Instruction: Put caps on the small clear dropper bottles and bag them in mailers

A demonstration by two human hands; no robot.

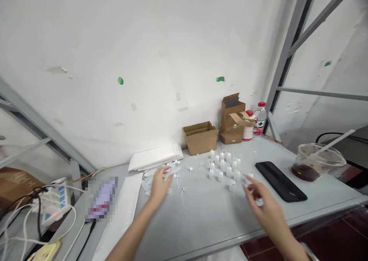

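Observation:
My left hand (160, 186) reaches over a loose pile of small clear and white plastic pieces (148, 176), thumb and fingers apart. Whether its fingertips touch a piece is unclear. On the right, my right hand (266, 204) hovers by a group of small white bottles (220, 176) with looped strings at their tops. Its thumb and index finger are spread near the closest bottles. Something small and white (259, 202) shows between thumb and palm; I cannot tell whether it is held. Single stringed pieces (183, 194) lie between the hands.
White flat sheets (155, 156), an open cardboard box (201, 138) and a brown paper bag (232, 127) stand along the wall. A black phone (280, 181) and a plastic cup with a straw (307, 163) lie to the right. Cables and a power strip (56, 203) fill the left.

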